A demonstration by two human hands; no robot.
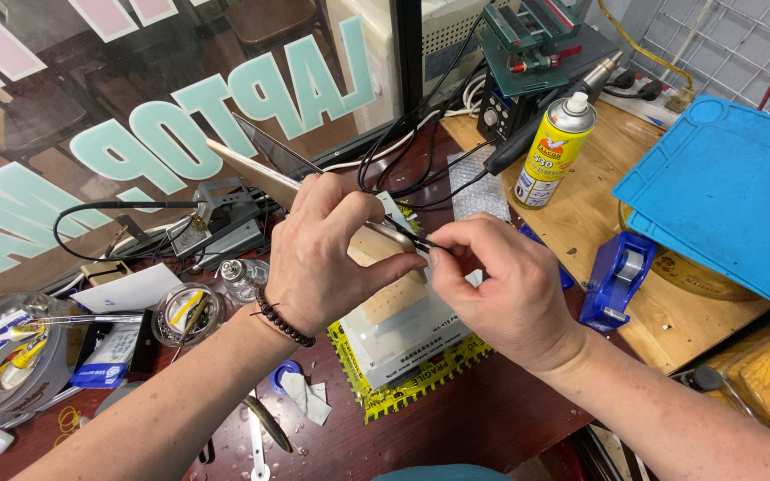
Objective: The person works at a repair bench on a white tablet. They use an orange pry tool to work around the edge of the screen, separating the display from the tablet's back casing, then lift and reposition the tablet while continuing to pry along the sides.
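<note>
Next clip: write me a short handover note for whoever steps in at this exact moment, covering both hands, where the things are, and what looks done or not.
Left hand: closed around a thin flat device, holding it tilted up on edge over the grey box.
Right hand: fingertips pinching a thin dark tool at the device's lower edge.
Around: yellow spray can upright at the rear right, blue tape dispenser on the wooden board, blue mat far right, soldering iron stand to the left.
Done: the device appears partly split, two thin layers showing at its top.
Left: the lower edge is still joined; what the tool does there cannot be seen.
</note>
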